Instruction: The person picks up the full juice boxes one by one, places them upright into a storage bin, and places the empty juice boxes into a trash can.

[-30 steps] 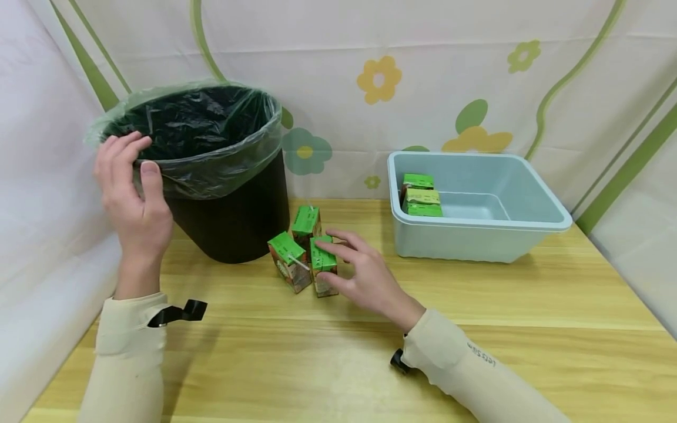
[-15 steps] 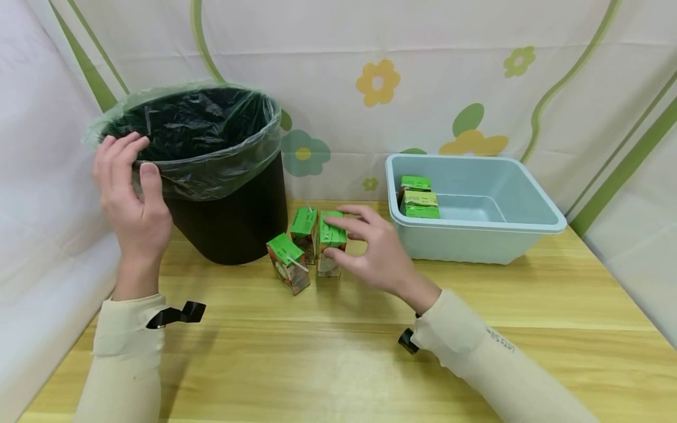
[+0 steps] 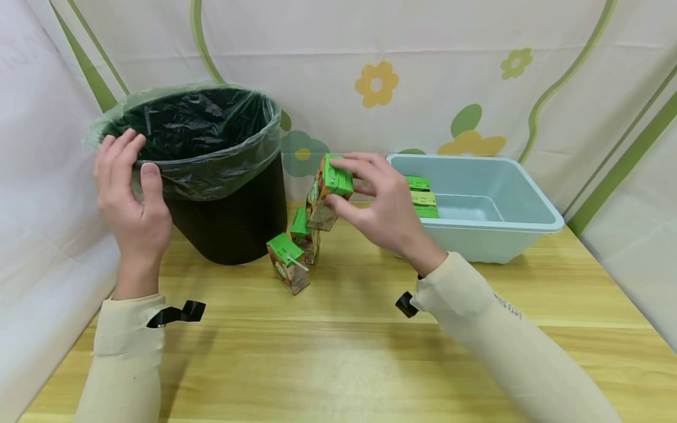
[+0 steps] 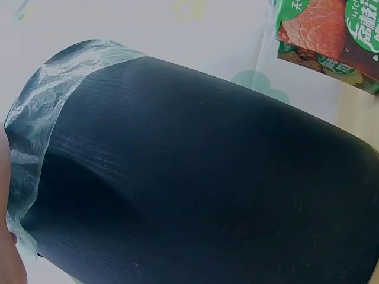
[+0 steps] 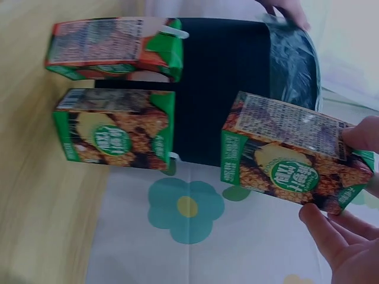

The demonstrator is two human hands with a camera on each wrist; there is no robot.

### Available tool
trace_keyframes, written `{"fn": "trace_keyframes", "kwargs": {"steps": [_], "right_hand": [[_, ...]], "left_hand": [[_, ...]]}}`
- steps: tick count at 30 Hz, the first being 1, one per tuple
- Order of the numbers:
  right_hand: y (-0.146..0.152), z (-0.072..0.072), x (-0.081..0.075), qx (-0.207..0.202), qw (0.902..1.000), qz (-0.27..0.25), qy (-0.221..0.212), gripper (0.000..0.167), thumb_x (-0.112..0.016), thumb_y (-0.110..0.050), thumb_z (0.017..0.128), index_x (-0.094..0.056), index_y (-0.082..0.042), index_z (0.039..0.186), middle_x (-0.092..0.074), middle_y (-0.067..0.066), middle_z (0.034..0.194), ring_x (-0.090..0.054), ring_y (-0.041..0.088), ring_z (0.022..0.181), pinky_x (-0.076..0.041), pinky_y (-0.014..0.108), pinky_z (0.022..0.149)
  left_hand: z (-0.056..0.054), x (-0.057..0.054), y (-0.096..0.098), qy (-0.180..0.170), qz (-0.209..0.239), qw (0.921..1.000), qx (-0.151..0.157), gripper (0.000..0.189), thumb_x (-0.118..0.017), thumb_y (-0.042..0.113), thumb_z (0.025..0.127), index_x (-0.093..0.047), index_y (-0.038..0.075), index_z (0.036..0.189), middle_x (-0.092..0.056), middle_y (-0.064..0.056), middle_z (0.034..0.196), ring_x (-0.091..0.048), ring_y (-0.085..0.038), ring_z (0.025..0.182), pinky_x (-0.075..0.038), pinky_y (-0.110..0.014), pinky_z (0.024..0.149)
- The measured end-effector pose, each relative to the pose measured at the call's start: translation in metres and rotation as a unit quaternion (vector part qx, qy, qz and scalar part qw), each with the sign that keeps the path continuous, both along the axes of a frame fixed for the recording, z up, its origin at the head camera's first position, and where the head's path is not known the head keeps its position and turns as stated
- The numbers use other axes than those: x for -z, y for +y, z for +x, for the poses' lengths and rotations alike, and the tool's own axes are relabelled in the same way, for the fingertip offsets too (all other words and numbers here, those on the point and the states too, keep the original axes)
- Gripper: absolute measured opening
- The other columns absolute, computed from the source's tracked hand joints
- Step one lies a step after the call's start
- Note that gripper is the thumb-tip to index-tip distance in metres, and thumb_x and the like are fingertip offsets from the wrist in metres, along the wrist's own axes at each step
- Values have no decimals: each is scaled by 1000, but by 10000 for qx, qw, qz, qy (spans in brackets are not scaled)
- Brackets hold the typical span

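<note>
While my left hand [image 3: 132, 202] grips the bin [image 3: 233, 226] at its rim, fingers over the edge and thumb outside, my right hand [image 3: 386, 202] has raised a juice box [image 3: 319, 205], pinched between thumb and fingers, off the table [image 3: 338, 364]. Now it hangs tilted in the air, leaving just two cartons [image 3: 286, 264] standing near the bin; others sit in the blue tub [image 3: 494, 242].
</note>
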State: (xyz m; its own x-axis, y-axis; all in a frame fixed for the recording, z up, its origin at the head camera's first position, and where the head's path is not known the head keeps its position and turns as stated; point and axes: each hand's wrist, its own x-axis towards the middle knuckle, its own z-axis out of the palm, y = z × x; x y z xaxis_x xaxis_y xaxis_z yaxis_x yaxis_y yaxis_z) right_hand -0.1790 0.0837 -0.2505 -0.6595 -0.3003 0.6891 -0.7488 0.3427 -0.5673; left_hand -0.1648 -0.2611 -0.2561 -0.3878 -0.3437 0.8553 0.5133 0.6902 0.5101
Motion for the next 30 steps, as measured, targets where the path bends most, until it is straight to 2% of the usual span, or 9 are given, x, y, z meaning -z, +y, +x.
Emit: {"fn": "trace_keyframes", "kwargs": {"steps": [5,11,18,22,25,30], "right_hand": [[-8,-9,-13,31,9992,-390,0,46,-82,-16,92,-72,-9,136,-65,12,140,-72,21,117,-62,26,96],[-16,-17,-25,137,9961,-877,26,45,-81,-16,93,-71,-10,137,-65,13,135,-73,21,117,-59,26,102],[-32,-21,-39,5,9862,-1639,-243,47,-78,-12,94,-67,-7,140,-60,17,128,-73,22,119,-57,25,106],[-41,-25,-47,-77,9800,-1972,-273,49,-78,-11,95,-65,-7,142,-58,17,132,-73,21,120,-56,25,107],[-47,-28,-50,-71,9784,-2063,-66,50,-77,-11,96,-63,-5,143,-57,17,136,-73,21,120,-56,26,107],[-54,-31,-53,-51,9742,-2224,388,50,-75,-11,97,-61,-1,143,-56,19,134,-74,24,115,-58,27,105]], "left_hand": [[6,-6,7,108,107,9999,-65,43,-56,28,104,-72,2,134,-67,-15,146,-46,-25,153,-25,-31,132],[8,-10,14,160,64,9998,-64,43,-57,26,102,-73,-1,131,-69,-18,143,-49,-24,151,-26,-32,131],[9,-10,13,169,116,9998,-81,42,-56,25,102,-72,-2,131,-69,-17,142,-49,-23,151,-26,-31,131],[9,-11,13,201,147,9997,-78,42,-56,25,101,-73,-1,130,-70,-15,142,-49,-20,150,-26,-31,131],[8,-10,13,223,141,9996,-87,44,-56,27,101,-73,-2,129,-70,-15,141,-50,-21,150,-26,-32,131],[5,-7,10,174,68,9998,-103,45,-56,28,101,-73,-2,130,-70,-16,142,-50,-24,150,-26,-32,131]]}}
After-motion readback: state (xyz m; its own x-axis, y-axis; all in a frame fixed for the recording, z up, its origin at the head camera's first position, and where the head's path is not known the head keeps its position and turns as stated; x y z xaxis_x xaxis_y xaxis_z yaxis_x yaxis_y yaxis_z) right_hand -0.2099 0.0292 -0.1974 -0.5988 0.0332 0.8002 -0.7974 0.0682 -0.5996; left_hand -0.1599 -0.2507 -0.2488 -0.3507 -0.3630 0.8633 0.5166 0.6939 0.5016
